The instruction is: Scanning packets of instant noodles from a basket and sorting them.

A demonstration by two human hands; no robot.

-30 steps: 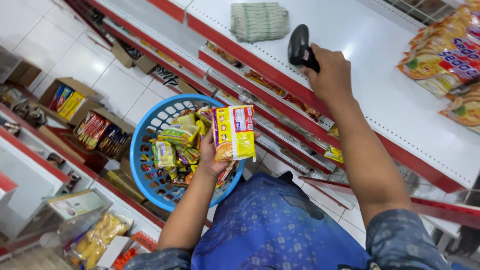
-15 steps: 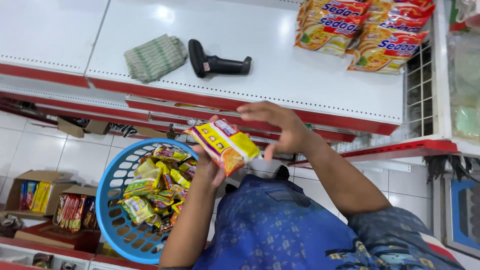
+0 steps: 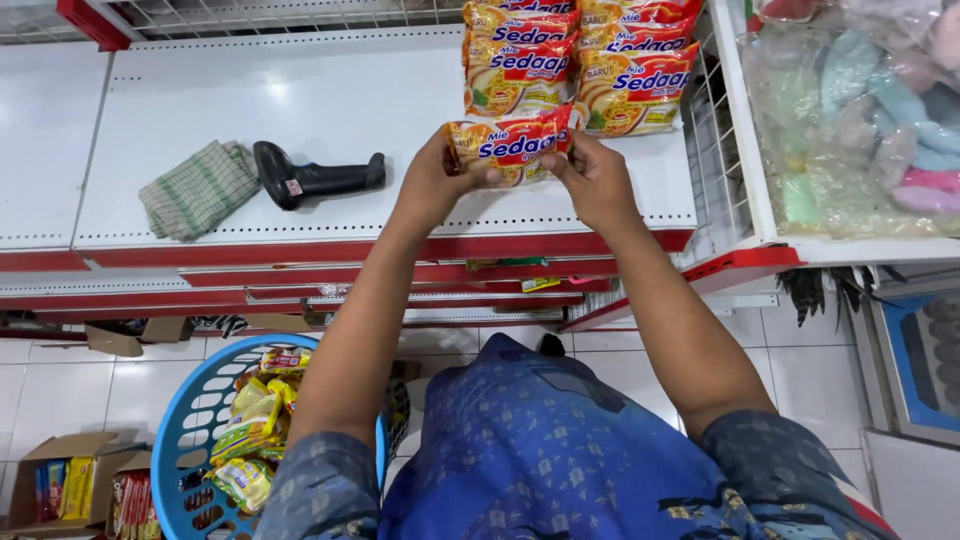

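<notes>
Nearest to the camera, the person's blue patterned shirt [image 3: 560,450] fills the lower middle of the view. At lower left, a blue plastic basket [image 3: 195,440] stands on the white tiled floor [image 3: 60,390] and holds more yellow packets. An open cardboard box [image 3: 55,480] of packaged goods sits just beside the basket, at the frame's corner.

Both forearms extend upward to a white shelf [image 3: 320,90] with a red front edge. The left hand [image 3: 435,185] and the right hand [image 3: 595,180] each pinch 1 end of a single noodle packet [image 3: 510,148], fingers closed on its side seams. The packet is held flat, low over the front part of the shelf, just in front of 2 stacks of matching packets [image 3: 575,60].

Well apart to the left on the same shelf lie a black handheld scanner [image 3: 310,178] and, touching its head, a folded green checked cloth [image 3: 198,190]. A wire divider [image 3: 715,130] bounds the shelf on the right; beyond it, a clear bag of pastel items [image 3: 860,110] rests on the adjoining shelf.
</notes>
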